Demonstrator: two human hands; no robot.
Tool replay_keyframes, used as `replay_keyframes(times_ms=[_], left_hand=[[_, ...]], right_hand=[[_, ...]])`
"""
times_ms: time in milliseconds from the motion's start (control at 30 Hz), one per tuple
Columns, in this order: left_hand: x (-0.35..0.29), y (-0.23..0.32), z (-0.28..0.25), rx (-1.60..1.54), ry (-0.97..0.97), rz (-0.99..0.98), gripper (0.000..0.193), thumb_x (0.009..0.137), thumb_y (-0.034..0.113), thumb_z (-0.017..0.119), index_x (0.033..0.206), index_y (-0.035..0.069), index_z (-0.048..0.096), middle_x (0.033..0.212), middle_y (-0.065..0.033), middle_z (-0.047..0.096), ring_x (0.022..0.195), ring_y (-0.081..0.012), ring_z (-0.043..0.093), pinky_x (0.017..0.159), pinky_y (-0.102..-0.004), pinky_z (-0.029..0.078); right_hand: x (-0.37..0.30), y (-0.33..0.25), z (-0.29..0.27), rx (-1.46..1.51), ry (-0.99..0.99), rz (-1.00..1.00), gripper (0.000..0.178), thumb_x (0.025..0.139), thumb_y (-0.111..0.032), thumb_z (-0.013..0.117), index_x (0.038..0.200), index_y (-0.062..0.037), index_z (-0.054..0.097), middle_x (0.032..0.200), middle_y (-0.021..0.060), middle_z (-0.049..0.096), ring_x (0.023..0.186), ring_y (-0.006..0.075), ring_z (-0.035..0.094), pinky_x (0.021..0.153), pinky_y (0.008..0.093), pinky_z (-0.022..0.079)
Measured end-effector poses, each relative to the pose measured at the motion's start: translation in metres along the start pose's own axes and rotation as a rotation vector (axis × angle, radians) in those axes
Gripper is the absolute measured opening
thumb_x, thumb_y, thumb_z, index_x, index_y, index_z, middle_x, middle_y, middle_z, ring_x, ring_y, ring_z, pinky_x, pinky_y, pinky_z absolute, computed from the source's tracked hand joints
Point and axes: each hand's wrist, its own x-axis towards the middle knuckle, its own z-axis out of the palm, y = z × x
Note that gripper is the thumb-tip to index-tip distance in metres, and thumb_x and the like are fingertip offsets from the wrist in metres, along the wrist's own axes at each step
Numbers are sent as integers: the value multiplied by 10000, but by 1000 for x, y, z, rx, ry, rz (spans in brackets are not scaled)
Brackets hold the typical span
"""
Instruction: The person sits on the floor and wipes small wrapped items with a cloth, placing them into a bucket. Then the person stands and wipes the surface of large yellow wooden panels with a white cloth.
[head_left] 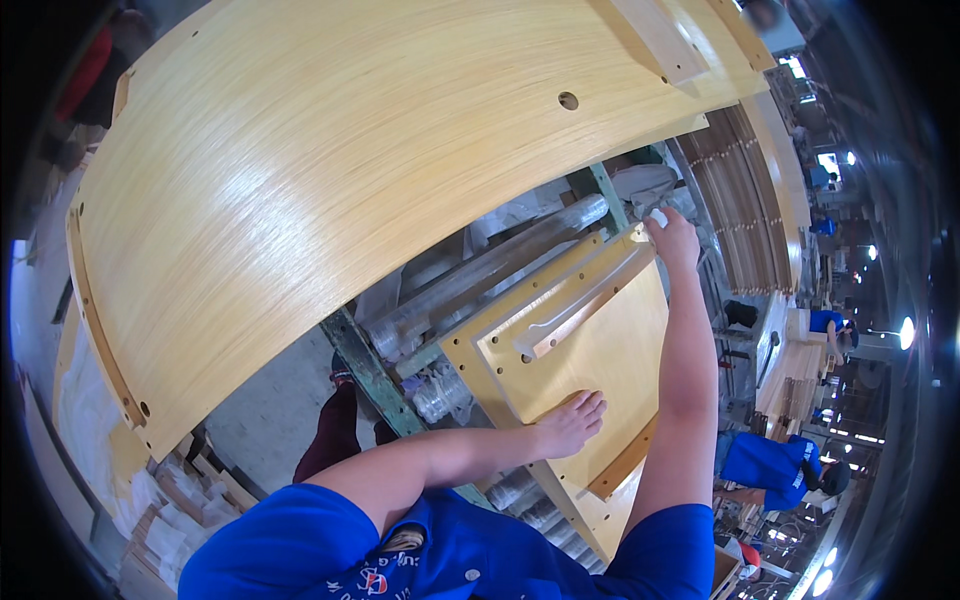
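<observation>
My left hand (572, 425) lies flat on a pale varnished wooden panel (625, 360), fingers stretched out and holding nothing. At the panel's far right corner, my right hand (674, 242) is closed round a small white wad (657, 217); whether it is cloth or paper I cannot tell. The wad is at the panel's edge. Along the panel's far side runs a wooden strip (590, 305), and a shorter brown strip (622, 460) sits near my right forearm. Several drilled holes show near the panel's left corner. Another board edge shows underneath it.
A large glossy wooden panel (300, 170) with edge strips spans the far left. Plastic-wrapped rollers (490, 275) and a green metal frame (375, 375) lie beneath. Stacked boards (735, 200) stand at the far right. A person in a blue shirt (765, 470) is at the right.
</observation>
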Motion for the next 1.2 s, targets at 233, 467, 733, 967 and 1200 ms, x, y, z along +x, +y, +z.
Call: replay_keyframes(times_ms=[233, 467, 733, 967, 1200], left_hand=[[-2, -2, -4, 7, 25, -14, 456, 890, 234, 395, 1275, 7, 487, 1423, -190, 356, 1354, -356, 247, 1104, -479, 168], [-2, -2, -3, 3, 0, -22, 497, 883, 290, 432, 1295, 12, 461, 1440, -189, 333, 1370, -352, 235, 1108, -473, 176], [-1, -1, -5, 19, -49, -49, 491, 895, 298, 418, 1309, 37, 455, 1457, -165, 320, 1377, -334, 222, 1113, -465, 170], [-3, 0, -5, 36, -30, -60, 502, 884, 341, 452, 1299, 59, 466, 1448, -154, 334, 1373, -322, 227, 1115, -458, 165], [-2, 2, -6, 48, -70, -42, 493, 898, 353, 444, 1298, 65, 461, 1450, -147, 325, 1376, -316, 215, 1117, -452, 160]], right_hand=[[5, -8, -1, -2, -28, -9, 470, 769, -427, 631, 1132, -128, 636, 1022, 170, 666, 980, 334, 627, 838, 426, 492], [-10, -19, -7, 32, -81, -5, 459, 759, -418, 644, 1134, -154, 638, 1009, 146, 672, 978, 316, 630, 836, 415, 494], [-52, -34, -13, 176, -96, -104, 457, 769, -410, 635, 1125, -123, 639, 984, 171, 671, 958, 334, 631, 831, 415, 491], [-91, -52, -14, 250, -167, -140, 468, 763, -421, 645, 1111, -108, 644, 935, 174, 675, 897, 329, 644, 814, 405, 491], [-109, -62, -18, 246, -139, -162, 455, 754, -425, 652, 1068, -96, 661, 910, 167, 679, 897, 317, 646, 792, 396, 495]])
